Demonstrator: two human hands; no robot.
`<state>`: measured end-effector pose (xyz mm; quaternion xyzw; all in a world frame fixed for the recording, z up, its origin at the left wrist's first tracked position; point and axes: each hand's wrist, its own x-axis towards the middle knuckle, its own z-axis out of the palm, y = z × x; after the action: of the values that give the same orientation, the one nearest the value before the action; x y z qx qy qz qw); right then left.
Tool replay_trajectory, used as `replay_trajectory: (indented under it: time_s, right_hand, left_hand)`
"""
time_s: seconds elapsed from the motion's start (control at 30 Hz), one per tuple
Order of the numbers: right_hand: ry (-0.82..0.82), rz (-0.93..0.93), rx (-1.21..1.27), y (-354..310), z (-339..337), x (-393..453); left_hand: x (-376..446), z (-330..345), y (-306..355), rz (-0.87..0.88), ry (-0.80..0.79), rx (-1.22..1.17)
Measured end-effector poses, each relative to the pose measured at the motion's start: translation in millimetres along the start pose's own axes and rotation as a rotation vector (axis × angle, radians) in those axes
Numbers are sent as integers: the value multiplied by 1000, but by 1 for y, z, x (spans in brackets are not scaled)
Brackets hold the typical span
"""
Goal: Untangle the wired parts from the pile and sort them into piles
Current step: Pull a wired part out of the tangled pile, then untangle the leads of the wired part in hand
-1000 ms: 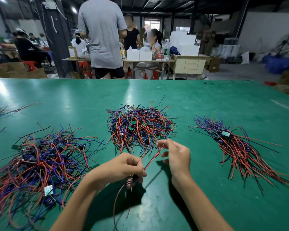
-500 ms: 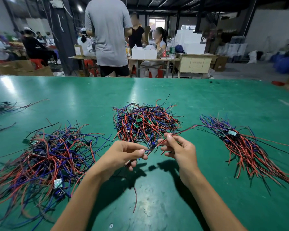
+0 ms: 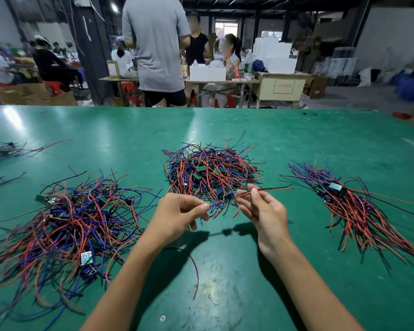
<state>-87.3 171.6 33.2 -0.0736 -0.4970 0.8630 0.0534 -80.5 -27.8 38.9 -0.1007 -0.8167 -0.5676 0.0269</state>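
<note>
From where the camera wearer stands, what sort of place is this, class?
Probably a factory or assembly workshop: piles of wired parts lie on a large green worktable, other workers sit at tables behind, and stacked white boxes stand nearby.

I see a green table (image 3: 296, 130). On it: tangled wire pile (image 3: 65, 225) left, smaller pile (image 3: 210, 173) centre, combed bundle (image 3: 354, 206) right, one loose red wire (image 3: 195, 271) near.

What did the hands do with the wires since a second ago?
The hands lifted the wired part off the table and stretched it out level: the left hand pinches its blue wires, the right hand its red and black ones. One red wire dropped onto the green table. The three piles stayed put.
</note>
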Motion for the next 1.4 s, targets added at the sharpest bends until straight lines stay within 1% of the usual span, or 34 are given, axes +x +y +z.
replay_trajectory:
  time_s: [0.1,0.27,0.33,0.4,0.47,0.57,0.67,0.77,0.8,0.83,0.87,0.9,0.93,0.97,1.0,1.03,1.07,1.1,1.13,1.17,1.2,1.23,1.27,1.33,1.37,1.4]
  right_hand:
    - [-9,-28,-88,-2,-1,-1]
    - [-122,46,-191,-1,0,-7]
    - [-151,60,-181,1,1,-7]
    - [-134,49,-138,0,1,-4]
    - [-57,56,-51,-9,-1,3]
    - [103,64,145,-39,-8,24]
    - [243,-44,308,-81,-22,53]
    - [443,-136,510,-118,-45,72]
    - [466,-139,569,-125,-55,73]
    - [432,-110,566,-129,-65,71]
    - [435,-17,520,-129,-76,65]
    - [466,72,377,-127,-80,55]
    - [487,50,155,-122,-86,49]
    - [438,60,23,-117,-86,46]
    - [406,66,3,-109,-82,43]
    - [404,72,101,-104,-77,42]
    - [411,22,188,-98,-70,48]
    - [373,-17,141,-94,-62,51]
    - [341,27,125,-86,-49,50]
    - [280,53,43,-76,-37,50]
    - [206,32,-153,-62,-28,51]
    - [139,-25,-405,-48,-22,51]
    - [98,-102,-672,-32,-19,50]
    - [64,-193,-1149,-2,-15,49]
    - [72,-217,-1311,9,-14,47]
    - [102,-256,-1379,16,-13,46]
  left_hand:
    - [1,2,-2,3,7,-14]
    - [3,1,-4,23,10,-27]
    - [3,-1,-6,14,5,20]
    - [3,-3,-8,7,32,88]
    - [2,-4,-10,5,69,138]
    - [1,-4,-12,-2,110,189]
    - [2,-3,-12,-18,130,205]
    - [1,0,-12,-11,123,281]
    - [1,0,-12,-14,118,314]
    - [1,1,-12,-21,113,337]
    - [0,1,-13,-30,110,354]
    - [0,2,-13,-37,107,375]
    - [0,2,-13,-40,103,401]
    - [0,3,-13,-41,99,426]
    - [0,3,-12,-40,97,442]
    - [0,4,-12,-39,97,451]
    - [0,5,-12,-37,100,458]
    - [0,5,-12,-35,103,469]
    - [0,6,-12,-32,104,482]
    - [-1,6,-12,-30,104,495]
    - [-1,7,-12,-30,103,503]
    - [-2,8,-12,-30,103,510]
    - [-2,8,-12,-28,106,520]
    - [-3,9,-11,-24,119,544]
    - [-3,9,-11,-20,125,553]
    - [-3,10,-12,-15,132,560]
